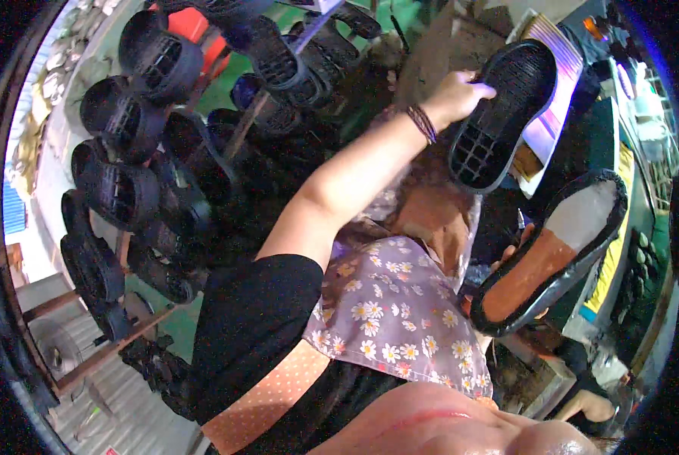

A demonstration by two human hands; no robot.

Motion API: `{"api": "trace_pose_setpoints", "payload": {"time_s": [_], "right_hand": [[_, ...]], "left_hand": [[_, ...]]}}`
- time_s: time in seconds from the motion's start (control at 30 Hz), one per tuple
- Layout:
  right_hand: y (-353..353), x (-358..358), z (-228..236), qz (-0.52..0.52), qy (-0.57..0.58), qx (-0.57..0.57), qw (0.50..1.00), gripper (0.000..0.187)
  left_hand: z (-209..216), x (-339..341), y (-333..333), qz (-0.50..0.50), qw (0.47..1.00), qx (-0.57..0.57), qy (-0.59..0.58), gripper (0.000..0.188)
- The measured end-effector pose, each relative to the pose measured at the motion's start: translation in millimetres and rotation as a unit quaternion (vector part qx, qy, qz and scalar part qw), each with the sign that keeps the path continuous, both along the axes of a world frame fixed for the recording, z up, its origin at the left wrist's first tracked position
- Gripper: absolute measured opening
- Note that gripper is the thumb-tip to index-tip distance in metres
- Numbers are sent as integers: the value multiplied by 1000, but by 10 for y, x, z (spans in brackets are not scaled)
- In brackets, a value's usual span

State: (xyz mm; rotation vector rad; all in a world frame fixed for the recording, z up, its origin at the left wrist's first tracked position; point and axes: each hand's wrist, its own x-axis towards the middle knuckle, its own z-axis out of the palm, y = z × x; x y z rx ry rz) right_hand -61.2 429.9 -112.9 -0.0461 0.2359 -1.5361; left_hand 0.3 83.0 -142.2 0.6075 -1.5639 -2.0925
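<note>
I see the left hand (pixel 461 98) pinching the black sole (pixel 512 95) at two o'clock; the right hand (pixel 508 256), mostly hidden, holds the shoe upper (pixel 533 267) at three o'clock. I judge the sole light, flexible: grip its edge.

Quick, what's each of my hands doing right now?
Left hand: closed, holding the black sole by its edge.
Right hand: mostly hidden, holding the black shoe with the brown-and-grey underside.

Uneven light, white glare at both sides, bent edges, grainy shadows, probably soft detail there.
</note>
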Motion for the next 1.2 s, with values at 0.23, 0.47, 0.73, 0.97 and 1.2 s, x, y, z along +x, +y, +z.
{"api": "trace_pose_setpoints", "payload": {"time_s": [0.23,0.47,0.73,0.97,1.2], "right_hand": [[-326,258,7,-327,439,13,837,79],[-710,27,287,-411,595,112,682,77],[-1005,30,330,-381,561,193,709,70],[-882,-39,263,-368,591,199,690,70],[-910,82,316,-374,596,210,679,67]], "left_hand": [[185,1346,301,271,950,68,136,35],[396,2999,-291,532,830,-27,-166,31],[-251,3548,-987,413,414,-504,-636,80],[-90,2769,-1706,485,722,-283,-403,48],[-808,2928,-2785,541,806,242,5,40]]}}
